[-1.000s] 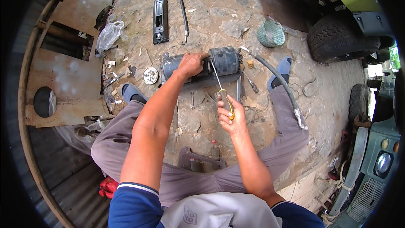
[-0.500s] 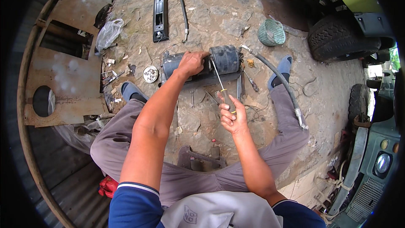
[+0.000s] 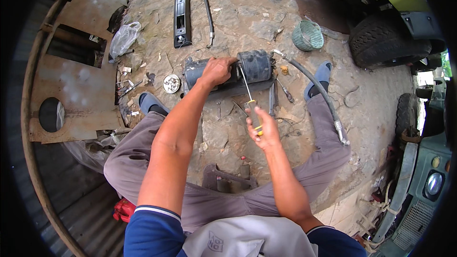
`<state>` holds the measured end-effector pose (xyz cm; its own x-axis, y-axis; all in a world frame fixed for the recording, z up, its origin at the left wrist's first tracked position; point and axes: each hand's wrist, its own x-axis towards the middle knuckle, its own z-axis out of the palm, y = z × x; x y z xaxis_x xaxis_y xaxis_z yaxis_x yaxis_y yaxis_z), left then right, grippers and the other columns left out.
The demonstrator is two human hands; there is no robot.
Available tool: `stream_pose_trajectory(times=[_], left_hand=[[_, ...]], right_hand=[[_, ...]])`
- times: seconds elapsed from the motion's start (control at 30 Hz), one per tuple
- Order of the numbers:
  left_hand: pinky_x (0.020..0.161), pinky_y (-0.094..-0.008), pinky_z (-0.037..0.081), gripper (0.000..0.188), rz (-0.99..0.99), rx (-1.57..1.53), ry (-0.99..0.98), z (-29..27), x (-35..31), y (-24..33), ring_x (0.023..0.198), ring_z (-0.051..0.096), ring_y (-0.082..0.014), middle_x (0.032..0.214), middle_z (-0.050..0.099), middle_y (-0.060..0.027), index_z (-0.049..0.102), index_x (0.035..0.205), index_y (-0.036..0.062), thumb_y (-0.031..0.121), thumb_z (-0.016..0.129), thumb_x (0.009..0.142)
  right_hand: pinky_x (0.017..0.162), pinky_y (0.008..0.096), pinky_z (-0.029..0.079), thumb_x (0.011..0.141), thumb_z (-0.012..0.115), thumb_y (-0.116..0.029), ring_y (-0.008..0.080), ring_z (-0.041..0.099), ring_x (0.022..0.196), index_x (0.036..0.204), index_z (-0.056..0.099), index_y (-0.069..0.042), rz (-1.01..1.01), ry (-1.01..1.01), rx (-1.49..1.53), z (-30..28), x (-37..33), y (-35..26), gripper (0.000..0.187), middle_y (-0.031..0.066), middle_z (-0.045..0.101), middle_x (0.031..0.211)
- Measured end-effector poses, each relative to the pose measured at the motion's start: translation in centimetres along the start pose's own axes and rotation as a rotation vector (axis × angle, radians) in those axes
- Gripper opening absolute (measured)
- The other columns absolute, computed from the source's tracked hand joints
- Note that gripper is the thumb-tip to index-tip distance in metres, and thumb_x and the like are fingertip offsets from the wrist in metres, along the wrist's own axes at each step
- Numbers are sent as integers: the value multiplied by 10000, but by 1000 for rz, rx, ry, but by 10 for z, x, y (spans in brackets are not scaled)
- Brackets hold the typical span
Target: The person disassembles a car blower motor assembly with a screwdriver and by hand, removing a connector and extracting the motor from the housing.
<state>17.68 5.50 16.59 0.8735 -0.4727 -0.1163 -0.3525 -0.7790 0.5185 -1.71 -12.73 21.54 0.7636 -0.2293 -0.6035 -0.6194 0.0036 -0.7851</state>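
Head view, nearest first: the right hand [image 3: 263, 126] has its grip closed around a screwdriver [image 3: 251, 100] handle, the blade angled up into the dark cylindrical unit [image 3: 252, 66] lying on the stone ground [image 3: 228, 133] between the feet. Beyond it, the left hand [image 3: 216, 70] clamps onto the unit's top, steadying it. Judging by this, a fastener is being worked; what follows calls for keeping the tip seated.

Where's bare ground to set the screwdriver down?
Open stone lies behind the dark cylinder unit, between the black hose piece and the green basket. Also right of the long hose, toward the tyre. Crowded: small parts around the round tin and tools between the right hand and the unit.
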Motion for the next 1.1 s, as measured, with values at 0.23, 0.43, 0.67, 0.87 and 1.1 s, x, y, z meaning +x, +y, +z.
stream_pose_trajectory(times=[0.23,0.43,0.67,0.87,1.1], left_hand=[[984,-465,396,429,-46,16,-51,-3,-2,-3,1192,570,-309,1273,629,-121,583,1313,125,104,533,888],[956,-433,432,401,-32,-20,8,-9,-4,10,1136,598,-337,1201,649,-175,607,1270,87,101,570,871],[716,-384,535,193,-187,-253,695,4,-21,30,837,693,-318,965,697,-203,702,967,-2,140,628,859],[546,-304,531,282,-841,-1191,235,29,-20,61,685,706,-231,934,702,-127,650,1061,-31,227,573,976],[662,-379,564,193,-973,-1658,374,50,3,61,783,702,-254,928,676,-93,641,1007,33,217,590,980]], right_hand=[[436,263,445,935,594,-336,168,550,628,1192,568,30,317,-168,633,-5,-6,-9,448,94,574,893],[373,234,367,979,517,-299,124,514,565,1071,565,24,310,-286,705,-4,-5,-10,339,68,545,807],[371,257,373,924,649,-315,124,544,559,1087,541,4,194,-129,287,12,-15,-15,374,75,575,796],[476,310,435,949,595,-384,178,559,586,1080,579,-4,399,-392,688,-9,0,9,402,77,583,769],[658,415,481,838,753,-284,284,610,708,993,571,30,-422,232,-448,6,5,26,395,157,615,826]])
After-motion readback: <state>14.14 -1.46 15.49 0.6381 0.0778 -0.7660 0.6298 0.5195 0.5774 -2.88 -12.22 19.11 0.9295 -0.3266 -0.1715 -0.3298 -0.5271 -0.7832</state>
